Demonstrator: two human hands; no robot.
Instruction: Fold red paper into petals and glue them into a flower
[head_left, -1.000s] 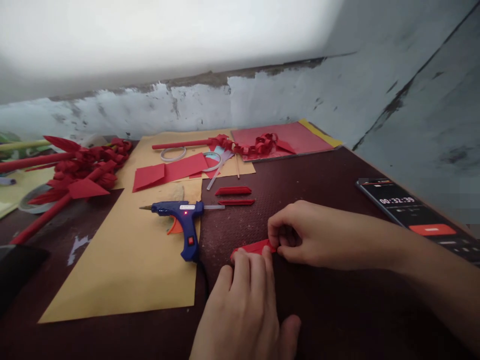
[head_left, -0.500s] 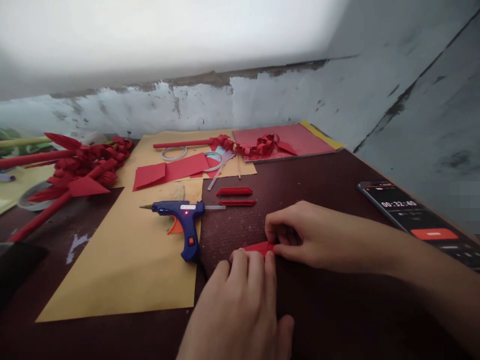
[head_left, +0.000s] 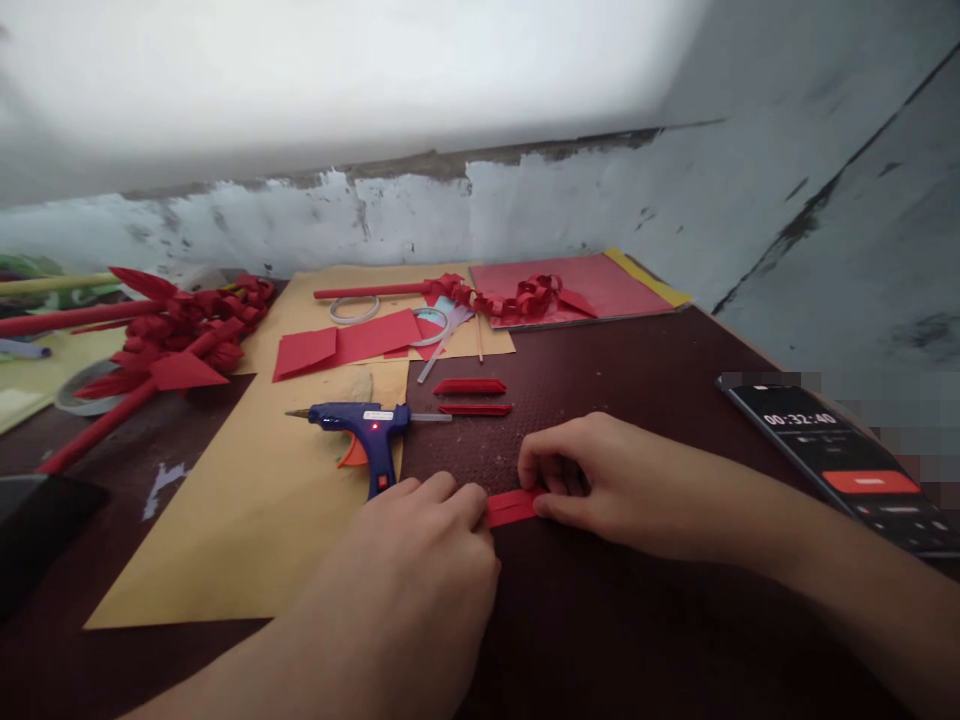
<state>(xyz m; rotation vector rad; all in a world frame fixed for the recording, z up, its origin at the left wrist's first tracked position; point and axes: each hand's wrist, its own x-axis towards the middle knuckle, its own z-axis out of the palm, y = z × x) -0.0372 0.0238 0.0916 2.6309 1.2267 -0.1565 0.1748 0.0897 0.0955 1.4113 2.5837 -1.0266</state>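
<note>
A small folded red paper strip lies on the dark table between my hands. My right hand pinches its right end between thumb and curled fingers. At the strip's left end is my left hand, back up and fingers curled over the paper; the fingertips are hidden. Two folded red paper pieces, an upper one and a lower one, rest just beyond the hands. A blue glue gun with a lit red light lies to their left, partly behind my left hand.
Yellow-brown paper covers the left middle. Behind lie red paper sheets, tape rolls and a curled red paper stem. Red paper flowers are at left, a phone at right, the wall at the back.
My left hand has moved left and turned, with its forearm now across the lower left. More of the red strip shows. My right hand has shifted slightly left, still pinching it.
</note>
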